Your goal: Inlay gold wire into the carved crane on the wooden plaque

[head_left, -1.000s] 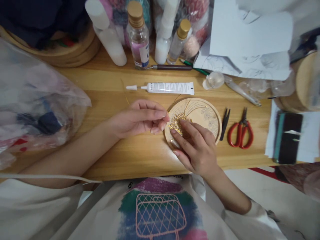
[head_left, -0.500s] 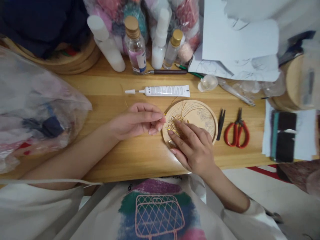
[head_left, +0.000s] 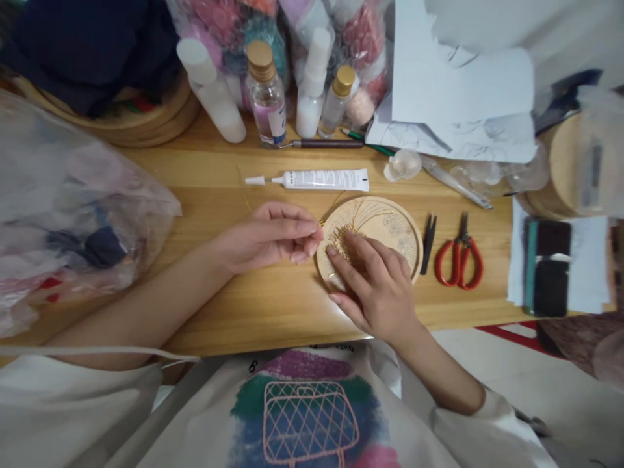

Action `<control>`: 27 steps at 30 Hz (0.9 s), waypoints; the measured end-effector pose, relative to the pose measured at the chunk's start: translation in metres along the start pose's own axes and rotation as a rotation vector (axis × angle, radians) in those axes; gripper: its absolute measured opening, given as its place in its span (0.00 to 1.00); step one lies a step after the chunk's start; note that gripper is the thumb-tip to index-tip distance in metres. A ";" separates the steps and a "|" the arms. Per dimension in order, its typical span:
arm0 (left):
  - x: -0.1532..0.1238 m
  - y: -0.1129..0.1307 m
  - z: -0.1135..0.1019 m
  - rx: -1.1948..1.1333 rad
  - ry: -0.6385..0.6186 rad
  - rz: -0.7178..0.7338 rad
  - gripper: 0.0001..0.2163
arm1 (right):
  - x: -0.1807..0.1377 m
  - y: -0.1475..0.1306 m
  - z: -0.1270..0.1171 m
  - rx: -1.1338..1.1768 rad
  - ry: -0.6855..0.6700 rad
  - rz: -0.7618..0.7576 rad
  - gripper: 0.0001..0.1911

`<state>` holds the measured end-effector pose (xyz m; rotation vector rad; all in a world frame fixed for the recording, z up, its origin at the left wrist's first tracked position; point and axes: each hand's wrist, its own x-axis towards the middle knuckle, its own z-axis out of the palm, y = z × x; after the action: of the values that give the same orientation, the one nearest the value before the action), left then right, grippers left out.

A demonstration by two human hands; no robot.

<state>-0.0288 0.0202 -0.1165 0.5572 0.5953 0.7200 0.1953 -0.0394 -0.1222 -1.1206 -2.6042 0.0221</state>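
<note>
A round wooden disc with a line drawing lies on the table, and gold wire is laid in curves over its left part. At the disc's left edge my left hand is closed in a pinch on a strand of the gold wire, whose end is hidden by the fingertips. My right hand rests over the lower part of the disc with its fingers stretched out, fingertips touching the wirework. The palm hides some of the pattern.
A glue tube lies behind the disc. To its right are black tweezers and red-handled pliers. Several bottles, a dark-handled tool and paper sheets are farther back. A plastic bag is at left, a phone at right.
The camera view has shifted slightly. My right fingers have moved a little on the wirework; my left hand keeps its pinch in the same place.
</note>
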 end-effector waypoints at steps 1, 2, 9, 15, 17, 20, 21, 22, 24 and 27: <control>0.000 0.000 0.000 0.009 0.003 0.001 0.11 | 0.000 0.000 0.000 -0.008 -0.001 0.000 0.26; 0.000 0.000 0.000 0.021 0.006 0.002 0.12 | 0.000 0.000 0.000 -0.020 -0.002 -0.002 0.27; 0.000 0.000 0.001 0.036 0.014 0.003 0.10 | 0.003 -0.003 -0.003 -0.144 -0.008 -0.058 0.29; 0.000 0.000 0.001 0.042 0.008 0.015 0.12 | 0.008 -0.009 -0.009 -0.250 -0.029 -0.134 0.32; 0.001 0.000 0.002 0.055 0.012 0.024 0.13 | 0.009 -0.012 -0.010 -0.273 -0.035 -0.145 0.33; 0.000 0.000 0.001 0.066 0.023 0.038 0.13 | 0.009 -0.014 -0.009 -0.272 -0.029 -0.149 0.34; 0.000 -0.001 0.001 0.064 0.029 0.040 0.13 | 0.008 -0.013 -0.008 -0.256 -0.025 -0.142 0.33; 0.000 -0.001 0.001 0.060 0.031 0.040 0.12 | 0.007 -0.012 -0.007 -0.230 -0.024 -0.128 0.33; 0.000 -0.002 0.000 0.049 0.027 0.035 0.12 | 0.004 -0.008 -0.004 -0.151 -0.029 -0.081 0.32; 0.000 -0.003 -0.002 0.045 0.016 0.023 0.11 | -0.002 -0.004 -0.001 -0.023 -0.014 -0.003 0.31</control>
<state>-0.0288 0.0188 -0.1193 0.6015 0.6223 0.7351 0.1944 -0.0438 -0.1218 -1.1283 -2.6247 -0.0010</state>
